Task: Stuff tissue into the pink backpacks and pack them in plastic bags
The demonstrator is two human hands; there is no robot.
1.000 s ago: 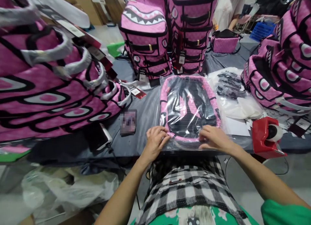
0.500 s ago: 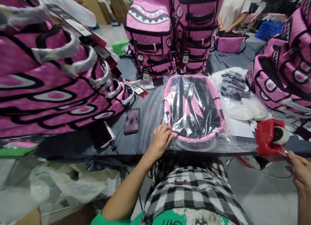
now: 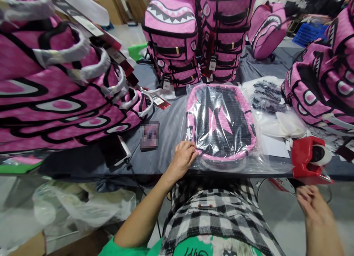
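A pink and black backpack in a clear plastic bag point(image 3: 221, 123) lies flat on the grey table point(image 3: 166, 145) in front of me. My left hand point(image 3: 182, 158) rests on the bag's near left corner, fingers curled and pinching the plastic. My right hand point(image 3: 313, 204) hangs below the table edge at the right, fingers loosely apart and holding nothing that I can see. It is just under a red tape dispenser point(image 3: 306, 158) with a white tape roll that sits at the table's edge.
Stacks of pink shark-mouth backpacks stand at the left point(image 3: 61, 86), at the back point(image 3: 193, 38) and at the right point(image 3: 323, 75). A pile of printed clear bags point(image 3: 269, 105) lies beside the bagged backpack. A phone point(image 3: 117, 153) lies at the left edge.
My right hand left the bag's near edge, swung right past the tape dispenser and now hangs lower below it. The left hand has stayed on the bag's corner.
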